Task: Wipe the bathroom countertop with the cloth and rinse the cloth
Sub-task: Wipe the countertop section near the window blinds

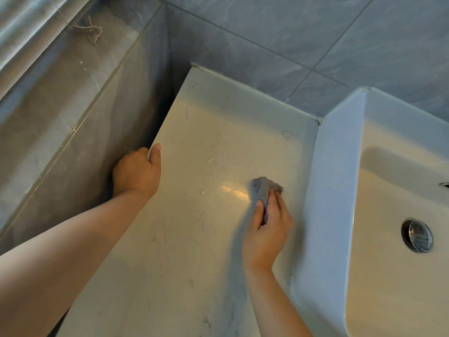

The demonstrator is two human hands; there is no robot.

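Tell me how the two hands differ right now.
The right hand clutches a bunched grey cloth and presses it on the pale marbled countertop; the left hand holds no cloth. The left hand grips the countertop's left edge, thumb on top; the right hand sits near the white ceramic sink. Both are bare.

cloth (264,190): small, grey, bunched into a crumpled wad; lies pressed on the table, its far end sticking out past the fingers of the right hand (267,229) closed over it.
cloth position: right part of the table, near the raised white side of the sink (332,190) but not touching it.
table (194,239): pale cream stone with faint grey veining, glossy, with a bright glare patch just left of the cloth; thin hairs and specks scattered over it.
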